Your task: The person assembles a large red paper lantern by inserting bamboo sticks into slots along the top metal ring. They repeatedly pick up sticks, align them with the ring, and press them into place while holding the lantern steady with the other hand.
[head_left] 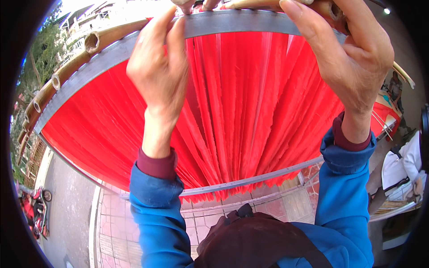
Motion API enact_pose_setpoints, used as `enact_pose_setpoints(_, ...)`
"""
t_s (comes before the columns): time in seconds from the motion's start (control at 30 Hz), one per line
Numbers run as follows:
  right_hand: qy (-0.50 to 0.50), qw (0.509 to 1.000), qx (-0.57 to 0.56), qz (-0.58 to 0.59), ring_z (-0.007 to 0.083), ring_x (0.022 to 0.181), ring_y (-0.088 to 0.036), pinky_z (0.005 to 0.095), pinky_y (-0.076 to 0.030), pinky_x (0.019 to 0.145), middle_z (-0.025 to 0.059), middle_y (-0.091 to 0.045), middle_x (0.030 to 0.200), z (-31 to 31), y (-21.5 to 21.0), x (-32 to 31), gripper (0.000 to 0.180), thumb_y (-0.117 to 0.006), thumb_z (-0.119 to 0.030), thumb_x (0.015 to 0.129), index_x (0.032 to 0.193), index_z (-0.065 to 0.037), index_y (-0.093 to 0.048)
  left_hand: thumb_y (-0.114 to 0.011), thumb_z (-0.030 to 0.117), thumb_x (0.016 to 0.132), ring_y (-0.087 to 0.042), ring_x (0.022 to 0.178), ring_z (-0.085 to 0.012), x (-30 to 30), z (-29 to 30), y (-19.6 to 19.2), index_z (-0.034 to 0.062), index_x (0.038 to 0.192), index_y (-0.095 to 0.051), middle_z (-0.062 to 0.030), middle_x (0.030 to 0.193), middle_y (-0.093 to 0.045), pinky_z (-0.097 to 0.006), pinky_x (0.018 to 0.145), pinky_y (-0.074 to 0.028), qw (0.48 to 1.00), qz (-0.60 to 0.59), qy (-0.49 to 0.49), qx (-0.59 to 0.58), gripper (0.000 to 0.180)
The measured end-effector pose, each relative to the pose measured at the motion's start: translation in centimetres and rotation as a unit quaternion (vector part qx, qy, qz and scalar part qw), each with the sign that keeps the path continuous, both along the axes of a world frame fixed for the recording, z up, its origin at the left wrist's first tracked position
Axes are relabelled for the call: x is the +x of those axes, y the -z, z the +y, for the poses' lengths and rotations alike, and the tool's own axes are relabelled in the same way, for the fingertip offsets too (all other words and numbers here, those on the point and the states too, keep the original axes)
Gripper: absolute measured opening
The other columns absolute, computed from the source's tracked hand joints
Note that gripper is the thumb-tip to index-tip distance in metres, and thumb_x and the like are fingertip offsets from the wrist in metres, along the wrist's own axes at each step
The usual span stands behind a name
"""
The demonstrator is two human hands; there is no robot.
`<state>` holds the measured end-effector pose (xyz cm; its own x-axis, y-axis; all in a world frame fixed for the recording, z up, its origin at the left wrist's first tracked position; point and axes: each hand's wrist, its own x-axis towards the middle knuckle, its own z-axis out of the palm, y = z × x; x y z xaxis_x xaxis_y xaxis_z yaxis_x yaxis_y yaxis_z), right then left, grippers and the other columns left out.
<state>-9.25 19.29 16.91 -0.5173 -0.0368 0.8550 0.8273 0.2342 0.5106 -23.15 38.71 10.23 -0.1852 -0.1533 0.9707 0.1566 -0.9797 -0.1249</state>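
My left hand [156, 73] is raised to the upper grey metal bar [241, 23]. Its fingers bend together at the bar, their tips partly cut off by the picture's top edge, so what they hold is hidden. To the right, my right hand [357, 62] curls round a bamboo tube [325, 9] that lies along the bar, thumb stretched out over it. Below the bar hangs bright red cloth [241, 98] in many gathered folds, its frayed lower edge reaching past a thinner lower metal bar [250, 181].
More bamboo tubes [71, 69] line the bar's outer left side. Pink paving [118, 223] lies underfoot, beside a grey road [67, 187] with a red motorcycle [38, 207]. At right, a person in white [404, 163] sits near a table with red cloth [386, 116].
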Motion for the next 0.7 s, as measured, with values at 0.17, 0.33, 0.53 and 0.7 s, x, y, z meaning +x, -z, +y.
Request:
enact_pose_setpoints(0.17, 0.018, 1.000, 0.008, 0.011, 0.0045, 0.066, -0.057, 0.0172, -0.044, 0.057, 0.0061, -0.070, 0.086, 0.3, -0.1, 0.7, 0.027, -0.076, 0.003, 0.080, 0.107, 0.003, -0.072, -0.064, 0.004, 0.102, -0.070, 0.110, -0.0172, -1.7, 1.1, 2.1, 0.0009, 0.125, -0.069, -0.0104, 0.117, -0.074, -0.032, 0.097, -0.057, 0.995, -0.054, 0.048, -0.074, 0.024)
enact_pose_setpoints(0.33, 0.002, 1.000, -0.005, 0.023, 0.0022, 0.068, -0.056, 0.0171, -0.044, 0.058, 0.0032, -0.067, 0.083, 0.1, 0.4, 0.3, 0.029, -0.075, 0.004, 0.080, 0.109, 0.003, -0.070, -0.068, -0.002, 0.097, -0.071, 0.101, -0.0218, -2.9, 2.1, 2.2, 0.0003, 0.129, -0.062, -0.0129, 0.119, -0.071, -0.034, 0.094, -0.057, 0.997, -0.055, 0.039, -0.046, 0.033)
enact_pose_setpoints(0.53, -0.024, 0.998, -0.009, 0.063, 0.0003, 0.067, -0.051, 0.0171, -0.039, 0.058, 0.0000, -0.062, 0.081, 0.8, 0.9, 0.9, 0.028, -0.074, 0.005, 0.082, 0.110, 0.004, -0.068, -0.066, -0.002, 0.098, -0.071, 0.105, -0.0224, -2.5, 2.3, 1.9, -0.0025, 0.134, -0.056, -0.0172, 0.122, -0.069, -0.037, 0.097, -0.056, 0.991, -0.061, 0.115, -0.033, 0.038)
enact_pose_setpoints(0.7, -0.025, 0.997, -0.041, 0.060, -0.0004, 0.064, -0.045, 0.0178, -0.034, 0.057, -0.0026, -0.059, 0.079, 0.3, 0.2, 1.4, 0.026, -0.074, 0.005, 0.084, 0.109, 0.004, -0.068, -0.061, 0.005, 0.103, -0.071, 0.104, -0.0212, -3.1, 2.8, 0.4, -0.0048, 0.126, -0.064, -0.0151, 0.113, -0.073, -0.036, 0.094, -0.060, 0.995, -0.031, 0.090, -0.023, 0.024)
